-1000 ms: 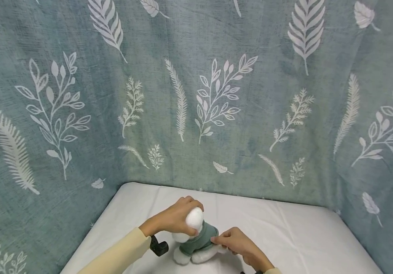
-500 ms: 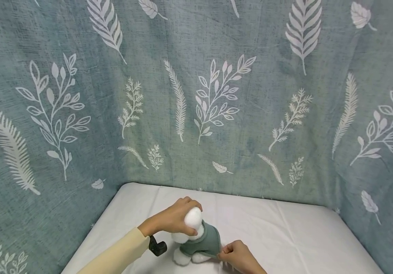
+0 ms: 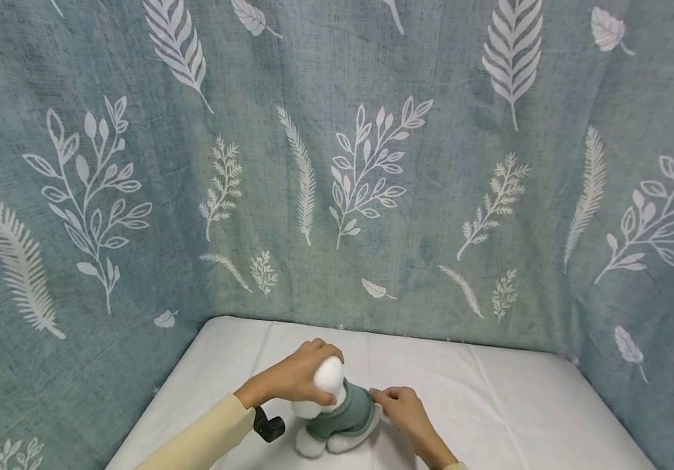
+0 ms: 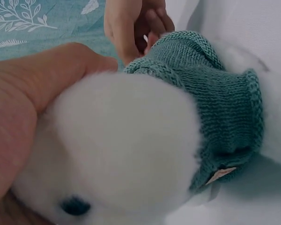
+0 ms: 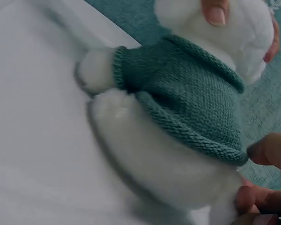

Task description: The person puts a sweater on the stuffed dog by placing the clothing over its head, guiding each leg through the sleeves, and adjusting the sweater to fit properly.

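A white fluffy stuffed animal (image 3: 345, 442) in a green knitted sweater (image 3: 356, 411) sits on the white surface. In the head view, my left hand (image 3: 302, 373) grips its round white head (image 3: 328, 375) from above, thumb on the near side. A dark eye (image 4: 75, 206) shows in the left wrist view. At the sweater's rear hem (image 5: 234, 154), my right hand (image 3: 404, 411) pinches the knitted edge; its other fingers (image 5: 246, 199) are curled beside the toy's rear. Whether the cloth lies between the fingertips is partly hidden.
The white padded surface (image 3: 490, 405) spreads out around the toy. Behind it and along both sides hangs a blue-green curtain (image 3: 419, 261) with white leaf prints. A black device (image 3: 269, 425) is strapped to my left wrist.
My right hand has shifted from the sweater's lower near side to its upper rear hem, and more white fur now shows below that hem. The left hand keeps its grip on the head.
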Action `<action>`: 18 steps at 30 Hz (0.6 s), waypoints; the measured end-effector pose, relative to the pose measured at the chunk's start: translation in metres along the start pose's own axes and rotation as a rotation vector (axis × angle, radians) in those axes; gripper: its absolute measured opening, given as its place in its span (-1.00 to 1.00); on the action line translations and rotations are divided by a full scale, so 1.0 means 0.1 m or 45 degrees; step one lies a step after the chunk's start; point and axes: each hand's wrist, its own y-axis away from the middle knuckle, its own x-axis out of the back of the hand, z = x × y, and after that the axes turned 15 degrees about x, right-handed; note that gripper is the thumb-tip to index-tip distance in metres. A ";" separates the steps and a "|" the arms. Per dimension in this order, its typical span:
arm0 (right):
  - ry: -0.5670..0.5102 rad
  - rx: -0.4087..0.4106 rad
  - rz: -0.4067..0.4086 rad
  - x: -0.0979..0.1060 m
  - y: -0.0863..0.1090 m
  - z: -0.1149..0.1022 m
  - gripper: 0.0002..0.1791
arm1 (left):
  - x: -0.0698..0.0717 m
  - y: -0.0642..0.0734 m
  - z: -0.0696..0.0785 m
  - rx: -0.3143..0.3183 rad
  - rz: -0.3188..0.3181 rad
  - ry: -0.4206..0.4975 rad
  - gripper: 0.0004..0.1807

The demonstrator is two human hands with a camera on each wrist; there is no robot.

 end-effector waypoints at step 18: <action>0.107 0.099 -0.005 -0.03 0.07 -0.01 -0.63 | 0.03 0.01 0.00 -0.024 0.005 0.009 -0.34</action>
